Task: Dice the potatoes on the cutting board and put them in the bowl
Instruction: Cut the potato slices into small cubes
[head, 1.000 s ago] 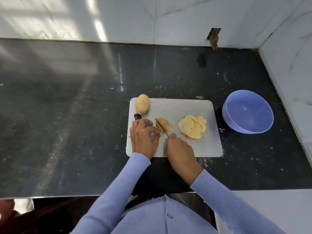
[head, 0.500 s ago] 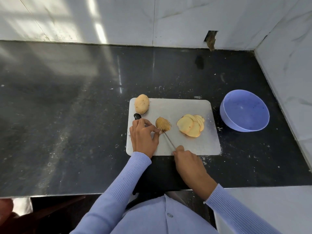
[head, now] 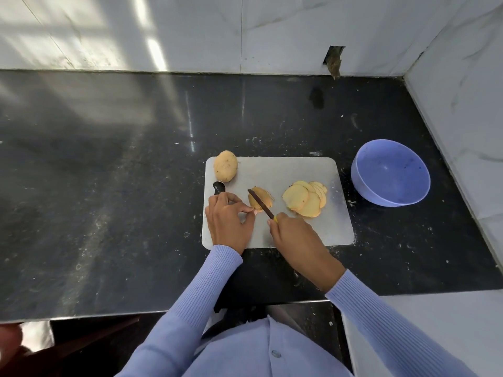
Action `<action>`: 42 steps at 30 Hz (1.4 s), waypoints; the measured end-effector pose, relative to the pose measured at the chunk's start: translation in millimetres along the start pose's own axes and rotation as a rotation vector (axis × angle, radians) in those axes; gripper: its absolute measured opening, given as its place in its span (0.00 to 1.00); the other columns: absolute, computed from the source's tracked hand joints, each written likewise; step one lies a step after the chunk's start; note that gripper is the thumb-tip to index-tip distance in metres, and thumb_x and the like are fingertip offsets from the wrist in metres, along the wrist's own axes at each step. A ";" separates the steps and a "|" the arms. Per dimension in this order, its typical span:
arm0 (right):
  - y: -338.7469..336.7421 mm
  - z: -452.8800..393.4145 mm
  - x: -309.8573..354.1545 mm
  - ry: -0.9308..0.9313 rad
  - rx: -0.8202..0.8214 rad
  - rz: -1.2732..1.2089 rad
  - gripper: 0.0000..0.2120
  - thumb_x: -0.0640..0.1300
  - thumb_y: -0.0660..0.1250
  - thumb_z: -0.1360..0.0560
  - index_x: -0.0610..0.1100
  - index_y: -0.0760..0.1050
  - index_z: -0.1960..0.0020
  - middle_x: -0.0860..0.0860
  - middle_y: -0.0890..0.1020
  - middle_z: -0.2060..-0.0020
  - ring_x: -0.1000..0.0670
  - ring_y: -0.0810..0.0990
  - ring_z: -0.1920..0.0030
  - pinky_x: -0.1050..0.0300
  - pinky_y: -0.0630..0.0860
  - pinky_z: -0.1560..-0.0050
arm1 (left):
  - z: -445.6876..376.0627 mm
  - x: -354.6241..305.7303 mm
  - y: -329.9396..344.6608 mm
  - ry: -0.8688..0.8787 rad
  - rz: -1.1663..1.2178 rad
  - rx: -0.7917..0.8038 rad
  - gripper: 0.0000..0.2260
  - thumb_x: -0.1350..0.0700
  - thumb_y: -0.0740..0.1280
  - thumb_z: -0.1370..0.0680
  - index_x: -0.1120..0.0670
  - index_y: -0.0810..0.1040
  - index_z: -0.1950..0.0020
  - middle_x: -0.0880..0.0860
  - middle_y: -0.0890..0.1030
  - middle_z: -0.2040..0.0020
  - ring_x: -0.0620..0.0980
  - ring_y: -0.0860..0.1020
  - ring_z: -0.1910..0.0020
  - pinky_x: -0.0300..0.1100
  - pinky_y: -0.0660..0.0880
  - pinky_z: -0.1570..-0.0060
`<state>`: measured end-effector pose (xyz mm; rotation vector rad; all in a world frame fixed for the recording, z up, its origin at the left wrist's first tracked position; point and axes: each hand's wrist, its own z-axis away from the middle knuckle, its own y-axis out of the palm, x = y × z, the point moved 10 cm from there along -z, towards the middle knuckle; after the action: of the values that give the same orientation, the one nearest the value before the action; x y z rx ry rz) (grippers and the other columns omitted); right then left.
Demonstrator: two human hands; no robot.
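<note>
On the grey cutting board lies a partly cut potato piece. My left hand pinches its near left end with the fingertips. My right hand grips a knife whose dark blade lies across the piece. A fan of flat potato slices rests to the right on the board. One whole potato sits at the board's far left corner. The empty purple bowl stands on the counter right of the board.
A small black object pokes out by the board's left edge, just beyond my left hand. The dark counter stretches left and back to white tiled walls; a wall also runs along the right, close behind the bowl.
The knife drew back toward me half a second ago and now lies across the potato piece again. My left hand has kept its hold on the piece.
</note>
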<state>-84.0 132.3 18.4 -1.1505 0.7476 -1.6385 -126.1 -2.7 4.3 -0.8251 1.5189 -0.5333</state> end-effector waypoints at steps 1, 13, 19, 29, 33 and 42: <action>1.1 -3.0 1.9 -0.003 -0.003 0.007 0.17 0.51 0.48 0.17 0.42 0.70 0.46 0.49 0.71 0.63 0.49 0.71 0.62 0.56 0.64 0.63 | 0.0 -0.1 -0.3 0.001 0.002 -0.003 0.04 0.59 0.78 0.35 0.53 0.84 0.65 0.50 0.78 0.58 0.53 0.71 0.54 0.42 0.62 0.54; 20.5 -6.7 3.4 0.020 0.021 0.099 0.15 0.48 0.47 0.16 0.40 0.67 0.42 0.43 0.79 0.51 0.43 0.78 0.52 0.54 0.66 0.61 | -2.2 1.3 -0.2 0.004 0.004 -0.002 0.04 0.58 0.78 0.35 0.54 0.84 0.65 0.50 0.77 0.61 0.52 0.71 0.56 0.41 0.60 0.54; 24.1 -6.7 4.2 0.002 0.019 0.142 0.13 0.46 0.47 0.16 0.40 0.66 0.42 0.43 0.80 0.51 0.42 0.79 0.51 0.54 0.66 0.60 | -4.9 0.1 -1.7 -0.017 -0.011 0.016 0.04 0.56 0.78 0.35 0.53 0.84 0.65 0.50 0.76 0.60 0.52 0.71 0.55 0.38 0.54 0.56; 33.8 27.5 -24.0 0.031 0.149 0.182 0.08 0.45 0.51 0.16 0.42 0.64 0.41 0.45 0.80 0.51 0.45 0.79 0.52 0.56 0.65 0.59 | -6.3 -1.6 -0.3 -0.022 -0.072 0.031 0.03 0.56 0.77 0.33 0.53 0.85 0.62 0.50 0.75 0.59 0.49 0.68 0.54 0.38 0.52 0.57; 27.2 35.2 -38.3 0.057 0.186 0.145 0.12 0.50 0.49 0.16 0.43 0.65 0.43 0.45 0.79 0.51 0.44 0.78 0.52 0.55 0.66 0.58 | -6.9 -2.5 0.9 0.008 -0.074 0.044 0.03 0.56 0.77 0.33 0.52 0.85 0.62 0.50 0.76 0.59 0.50 0.69 0.55 0.38 0.53 0.56; 7.2 38.1 -65.3 0.098 0.044 -0.023 0.13 0.54 0.49 0.17 0.48 0.63 0.54 0.54 0.69 0.68 0.54 0.68 0.69 0.54 0.65 0.63 | -29.5 -35.9 29.3 0.487 -0.061 0.581 0.23 0.65 0.70 0.27 0.53 0.74 0.33 0.48 0.67 0.28 0.51 0.66 0.30 0.47 0.65 0.31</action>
<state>-40.1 192.6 4.1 -1.0575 0.7586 -1.7325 -161.3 39.1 9.5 -0.2947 1.6439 -1.2174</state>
